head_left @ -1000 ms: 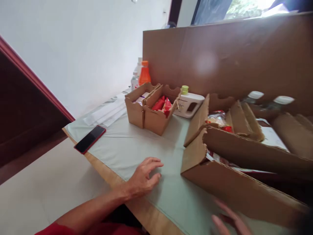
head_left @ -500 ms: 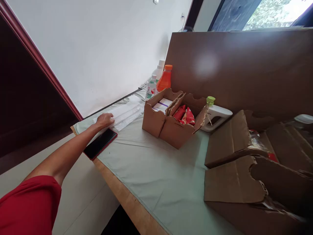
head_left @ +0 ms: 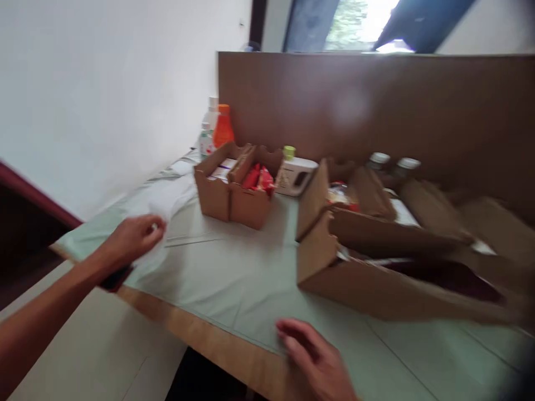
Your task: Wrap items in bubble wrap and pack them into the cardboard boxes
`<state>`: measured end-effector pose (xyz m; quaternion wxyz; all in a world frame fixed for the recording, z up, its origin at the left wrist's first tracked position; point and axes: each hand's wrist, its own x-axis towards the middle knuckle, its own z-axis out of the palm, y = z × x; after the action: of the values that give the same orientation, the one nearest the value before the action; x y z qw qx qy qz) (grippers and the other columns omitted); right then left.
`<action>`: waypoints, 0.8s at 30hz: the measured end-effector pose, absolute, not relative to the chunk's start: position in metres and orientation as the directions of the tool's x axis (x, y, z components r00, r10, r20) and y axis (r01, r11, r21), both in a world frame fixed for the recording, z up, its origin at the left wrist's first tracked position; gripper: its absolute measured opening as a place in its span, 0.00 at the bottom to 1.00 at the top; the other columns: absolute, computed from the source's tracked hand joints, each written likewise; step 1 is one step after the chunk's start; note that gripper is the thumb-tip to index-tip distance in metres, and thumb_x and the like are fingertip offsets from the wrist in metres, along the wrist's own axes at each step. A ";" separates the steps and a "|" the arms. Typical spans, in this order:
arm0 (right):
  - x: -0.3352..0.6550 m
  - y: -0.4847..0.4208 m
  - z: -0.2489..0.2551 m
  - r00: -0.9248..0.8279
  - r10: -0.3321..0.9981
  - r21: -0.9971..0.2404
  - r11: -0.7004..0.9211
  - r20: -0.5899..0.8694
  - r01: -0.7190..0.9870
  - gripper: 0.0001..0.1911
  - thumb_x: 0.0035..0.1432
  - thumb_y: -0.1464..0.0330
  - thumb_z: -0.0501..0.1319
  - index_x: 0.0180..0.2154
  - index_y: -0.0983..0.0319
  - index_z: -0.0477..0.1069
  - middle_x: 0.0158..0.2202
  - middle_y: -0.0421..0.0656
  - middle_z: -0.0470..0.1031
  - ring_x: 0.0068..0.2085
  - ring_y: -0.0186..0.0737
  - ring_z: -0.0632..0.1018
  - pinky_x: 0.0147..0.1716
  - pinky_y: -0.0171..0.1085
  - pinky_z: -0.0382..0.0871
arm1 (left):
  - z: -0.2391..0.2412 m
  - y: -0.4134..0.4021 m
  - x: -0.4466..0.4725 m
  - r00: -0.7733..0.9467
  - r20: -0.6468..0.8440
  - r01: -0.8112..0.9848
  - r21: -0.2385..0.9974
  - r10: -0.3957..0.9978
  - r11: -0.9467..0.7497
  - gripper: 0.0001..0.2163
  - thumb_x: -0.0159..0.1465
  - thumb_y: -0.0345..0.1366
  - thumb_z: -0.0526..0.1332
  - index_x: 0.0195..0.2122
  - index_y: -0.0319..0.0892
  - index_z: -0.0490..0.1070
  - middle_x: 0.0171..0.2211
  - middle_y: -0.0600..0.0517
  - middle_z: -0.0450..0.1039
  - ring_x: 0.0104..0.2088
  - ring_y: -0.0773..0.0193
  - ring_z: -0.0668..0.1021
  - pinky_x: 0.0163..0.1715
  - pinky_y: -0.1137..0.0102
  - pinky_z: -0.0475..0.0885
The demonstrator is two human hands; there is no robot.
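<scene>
My left hand (head_left: 140, 236) is closed in a pinch on a whitish, see-through sheet of bubble wrap (head_left: 169, 197), blurred by motion and partly hidden behind the fingers. Under my left wrist lies a dark phone (head_left: 115, 278) with a red edge, mostly covered by the arm. My right hand (head_left: 315, 356) hovers at the table's front edge, its thumb apart from loosely bent fingers, holding nothing. Closest in front of it is a long, open cardboard box (head_left: 376, 289) with a dark item inside.
Two small cardboard boxes (head_left: 213, 197) hold white packs and red snack bags (head_left: 259, 178). Behind them stand an orange bottle (head_left: 223, 131), clear bottles and a white jug (head_left: 298, 172) with a green cap. More cardboard boxes line the right, before a brown panel (head_left: 334, 106).
The view has swung right. My left hand has lifted from the tabletop, raising the bubble wrap with it. My right hand has come into view at the bottom.
</scene>
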<state>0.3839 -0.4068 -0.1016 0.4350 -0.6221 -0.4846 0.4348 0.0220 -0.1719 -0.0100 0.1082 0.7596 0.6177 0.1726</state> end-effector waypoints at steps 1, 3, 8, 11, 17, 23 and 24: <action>0.368 -0.403 -0.096 0.101 0.988 -0.970 -0.138 -0.119 0.202 0.18 0.58 0.58 0.66 0.48 0.56 0.81 0.47 0.49 0.84 0.47 0.52 0.84 0.47 0.46 0.81 | -0.020 -0.191 0.041 0.246 0.106 0.797 0.543 0.963 -0.263 0.11 0.58 0.45 0.63 0.31 0.44 0.80 0.37 0.48 0.83 0.37 0.52 0.83 0.37 0.66 0.78; 0.343 -0.399 -0.092 0.014 0.989 -0.979 -0.148 -0.148 0.140 0.33 0.53 0.62 0.69 0.62 0.57 0.72 0.58 0.51 0.77 0.55 0.54 0.80 0.47 0.46 0.79 | -0.044 -0.232 0.081 0.345 -0.073 0.553 0.822 0.936 -0.140 0.16 0.56 0.53 0.65 0.27 0.45 0.78 0.43 0.45 0.82 0.32 0.54 0.82 0.26 0.67 0.77; 0.329 -0.419 -0.109 0.135 0.974 -0.971 -0.199 -0.181 0.133 0.57 0.48 0.62 0.75 0.74 0.54 0.49 0.70 0.52 0.63 0.66 0.57 0.69 0.62 0.54 0.67 | -0.088 -0.317 0.171 0.555 -0.439 0.120 0.883 0.706 0.454 0.29 0.57 0.58 0.70 0.54 0.44 0.75 0.61 0.40 0.72 0.51 0.45 0.81 0.38 0.60 0.82; 0.344 -0.432 -0.122 0.370 0.915 -0.965 -0.223 -0.159 0.137 0.44 0.59 0.61 0.65 0.72 0.60 0.52 0.67 0.55 0.67 0.63 0.52 0.73 0.58 0.49 0.70 | -0.089 -0.337 0.199 0.626 -0.386 0.020 0.877 0.678 0.481 0.33 0.61 0.54 0.69 0.64 0.47 0.65 0.68 0.38 0.62 0.60 0.43 0.75 0.42 0.61 0.81; 0.374 -0.417 -0.120 0.385 0.923 -0.953 -0.108 0.009 0.282 0.15 0.64 0.64 0.56 0.47 0.61 0.78 0.41 0.47 0.81 0.41 0.42 0.81 0.43 0.38 0.74 | -0.082 -0.333 0.200 0.632 -0.223 0.316 0.949 0.742 0.016 0.25 0.66 0.41 0.63 0.64 0.45 0.65 0.51 0.42 0.76 0.41 0.57 0.82 0.33 0.66 0.79; 0.417 -0.414 -0.088 0.209 0.973 -0.960 -0.148 -0.099 0.236 0.12 0.63 0.63 0.57 0.37 0.60 0.77 0.31 0.40 0.76 0.32 0.37 0.75 0.34 0.33 0.68 | -0.083 -0.322 0.165 0.402 0.643 0.636 0.316 0.652 -0.704 0.20 0.66 0.31 0.66 0.58 0.46 0.70 0.47 0.45 0.72 0.45 0.55 0.78 0.44 0.62 0.77; 0.426 -0.414 -0.082 0.140 0.982 -0.958 -0.160 -0.129 0.236 0.12 0.63 0.63 0.57 0.37 0.60 0.77 0.31 0.40 0.76 0.33 0.37 0.74 0.34 0.33 0.68 | -0.083 -0.316 0.161 0.395 0.685 0.664 0.248 0.612 -0.706 0.24 0.65 0.31 0.67 0.62 0.46 0.67 0.51 0.42 0.70 0.51 0.51 0.76 0.48 0.59 0.76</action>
<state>0.4259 -0.4141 -0.0821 0.4260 -0.6234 -0.4884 0.4374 0.1609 -0.3157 -0.0831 -0.0325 0.8345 0.3822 0.3954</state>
